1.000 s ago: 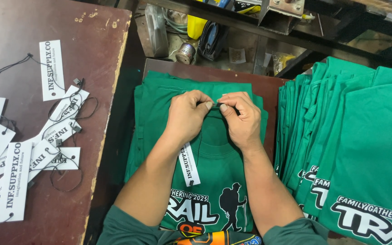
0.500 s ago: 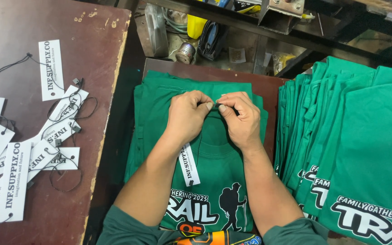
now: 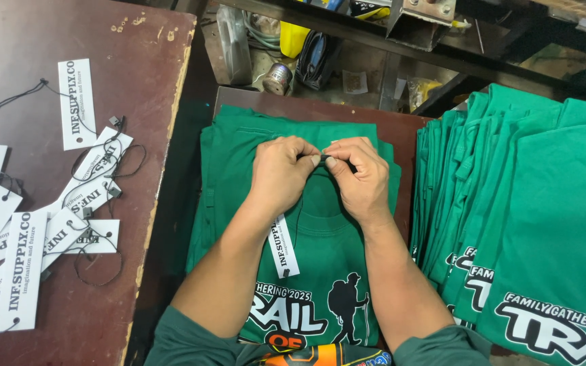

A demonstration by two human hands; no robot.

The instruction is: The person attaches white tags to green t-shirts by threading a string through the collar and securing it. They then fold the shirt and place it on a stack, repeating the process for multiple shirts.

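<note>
Nothing has moved: left hand [image 3: 281, 175] and right hand [image 3: 359, 177] are still pinching the tag string [image 3: 323, 159], white hang tag [image 3: 284, 246] dangling below the grip over the green T-shirt [image 3: 320, 257].

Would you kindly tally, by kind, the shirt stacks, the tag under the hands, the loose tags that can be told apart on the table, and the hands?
Green shirt stacks: 2, one under the hands, one fanned at the right
White tag hanging under the hands: 1
Loose white tags on the brown table: about 9, overlapping
Hands: 2, left hand, right hand
Total: about 14
</note>
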